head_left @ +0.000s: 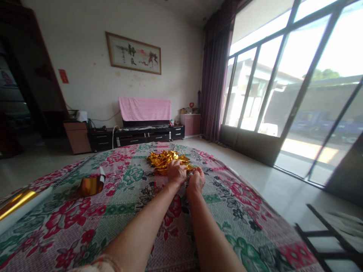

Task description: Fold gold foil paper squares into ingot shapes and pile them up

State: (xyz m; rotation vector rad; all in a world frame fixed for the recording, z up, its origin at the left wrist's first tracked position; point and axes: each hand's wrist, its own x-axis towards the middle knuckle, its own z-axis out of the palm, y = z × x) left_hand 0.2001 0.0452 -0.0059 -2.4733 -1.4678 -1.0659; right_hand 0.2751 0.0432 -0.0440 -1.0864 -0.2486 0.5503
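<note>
A shiny gold foil ornament (163, 161) with many pointed, petal-like folds sits on the flowered cloth (127, 211) in front of me. My left hand (177, 173) is at its near right side, fingers bent and closed on the foil's edge. Just to the right, my right hand (197, 179) is curled in a pinch beside the ornament's right end. What lies between those fingertips is mostly hidden. Off to the left, a curled piece of gold foil (90, 186) with a white underside rests on the cloth.
A gold and white roll or sheet (21, 204) lies at the left edge of the cloth. A low black cabinet (141, 139) with a pink cloth (145, 109) above it stands by the far wall. Glass doors (283, 94) and a dark-framed chair or rack (329, 234) are at right.
</note>
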